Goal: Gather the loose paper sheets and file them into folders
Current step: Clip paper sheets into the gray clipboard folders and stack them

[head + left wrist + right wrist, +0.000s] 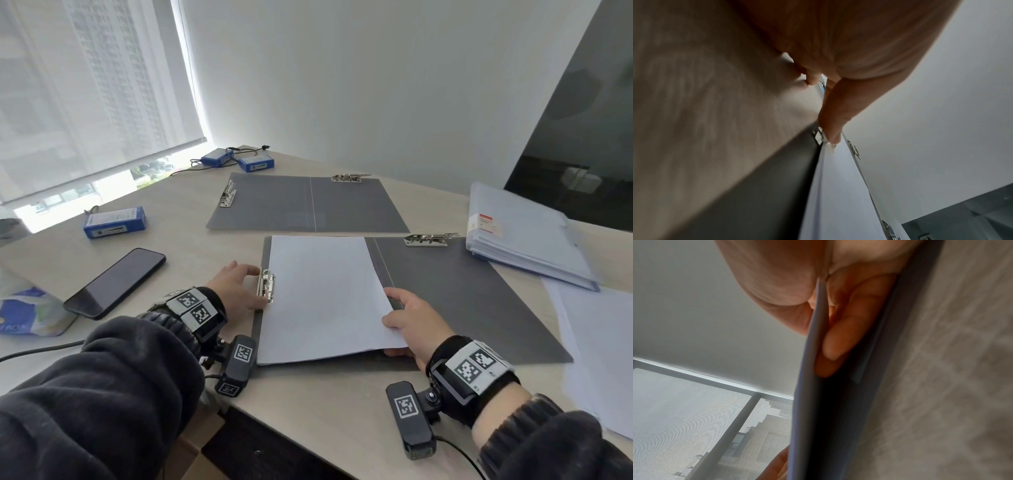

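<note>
An open grey folder (pixel 462 291) lies near me with a white paper stack (pixel 322 294) on its left half. My left hand (pixel 239 284) sits at the folder's left edge beside the metal clip (pixel 266 286). In the left wrist view the thumb (pixel 836 113) touches the clip (pixel 819 136) with its tip, and the other fingers rest on the table. My right hand (pixel 407 322) pinches the stack's lower right edge. Its thumb is on top, and its fingers (pixel 834 345) are under the slightly lifted paper (pixel 813 353). A second open grey folder (pixel 308 202) lies farther back without paper.
Loose white sheets (pixel 596 359) lie at the right edge, with a pile of pale blue plastic folders (pixel 524 233) behind them. A black phone (pixel 116 282), a tissue pack (pixel 27 311) and a blue box (pixel 114 222) sit to the left. Two more blue boxes (pixel 217 157) with cables lie near the window.
</note>
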{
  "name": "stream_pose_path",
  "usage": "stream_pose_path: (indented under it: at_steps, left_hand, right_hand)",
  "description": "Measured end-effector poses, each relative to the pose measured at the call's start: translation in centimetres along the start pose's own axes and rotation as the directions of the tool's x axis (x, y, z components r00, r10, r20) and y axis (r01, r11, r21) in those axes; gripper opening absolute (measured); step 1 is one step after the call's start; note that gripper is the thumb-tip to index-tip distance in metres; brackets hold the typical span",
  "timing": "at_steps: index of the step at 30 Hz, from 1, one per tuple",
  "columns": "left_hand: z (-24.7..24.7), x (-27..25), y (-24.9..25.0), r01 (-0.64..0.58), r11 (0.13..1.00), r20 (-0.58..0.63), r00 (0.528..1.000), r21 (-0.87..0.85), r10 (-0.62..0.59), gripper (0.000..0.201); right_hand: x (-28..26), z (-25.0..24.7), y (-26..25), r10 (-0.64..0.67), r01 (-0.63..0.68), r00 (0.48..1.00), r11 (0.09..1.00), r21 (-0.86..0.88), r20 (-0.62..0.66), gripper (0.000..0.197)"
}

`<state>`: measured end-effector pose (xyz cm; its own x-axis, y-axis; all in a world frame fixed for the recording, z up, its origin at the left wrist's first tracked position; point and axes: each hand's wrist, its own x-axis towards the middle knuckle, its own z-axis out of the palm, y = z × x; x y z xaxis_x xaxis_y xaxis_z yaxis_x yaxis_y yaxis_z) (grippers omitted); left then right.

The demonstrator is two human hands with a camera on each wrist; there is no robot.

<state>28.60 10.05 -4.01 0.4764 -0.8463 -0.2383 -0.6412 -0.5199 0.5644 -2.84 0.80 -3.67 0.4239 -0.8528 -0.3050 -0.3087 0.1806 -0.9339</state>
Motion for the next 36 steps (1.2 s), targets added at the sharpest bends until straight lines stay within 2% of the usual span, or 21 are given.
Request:
stream_pose_path:
  at_steps: [5,8,15,20,24,26,29,30,33,36]
  left_hand:
    - [0.0,0.1,0.0,-0.027,1.000,0.019,0.999,0.014,0.027,0.070]
    - [-0.3,0.2,-0.2,-0.039,0.998,0.061,0.997,-0.039,0.041,0.065]
    - [-0.2,0.6,-0.8,-0.019,1.000,0.058,0.998,0.011,0.018,0.076]
    - [0.1,0.8,-0.4,-0.049,0.997,0.008,0.999,0.052,0.048,0.072]
    - [0.0,1.0,-0.7,-0.021,0.998,0.036,0.999,0.063,0.018,0.074]
    - [-0.1,0.8,-0.5,-0.011,0.999,0.062,0.998,0.049,0.008,0.080]
    - [-0.4,0.5,-0.2,0.017,0.999,0.092,0.996,0.034,-0.020,0.102]
    - [-0.4,0.5,-0.2,0.024,0.999,0.092,0.995,0.035,-0.027,0.103]
    - [-0.4,0.4,-0.1,0.028,0.999,0.088,0.996,0.043,-0.031,0.085]
    - [-0.9,0.7,0.5,0.080,0.996,0.077,0.994,0.037,-0.083,0.077]
  right_hand:
    - [0.0,0.0,0.0,0.002,-0.002,1.000,1.000,0.008,-0.003,0.048]
    - [0.0,0.0,0.0,-0.001,0.001,1.000,1.000,0.016,0.003,0.048]
    - [0.1,-0.1,0.1,0.006,-0.006,1.000,1.000,0.014,0.001,0.049]
    - [0.0,-0.1,0.0,0.000,0.000,1.000,1.000,0.008,0.004,0.047]
    - [-0.2,0.0,-0.1,-0.006,0.006,1.000,1.000,0.016,0.003,0.047]
    - [-0.3,0.0,-0.2,-0.005,0.005,1.000,1.000,0.023,0.003,0.047]
    - [-0.5,0.0,-0.4,-0.005,0.005,1.000,0.999,0.034,0.007,0.045]
    - [-0.6,0.0,-0.5,-0.003,0.002,1.000,0.999,0.036,0.011,0.043]
    - [-1.0,0.1,-0.8,0.019,-0.022,0.999,0.997,0.069,0.046,0.035]
    - [-1.6,-0.2,-0.8,0.061,-0.067,0.997,0.992,0.110,0.057,0.025]
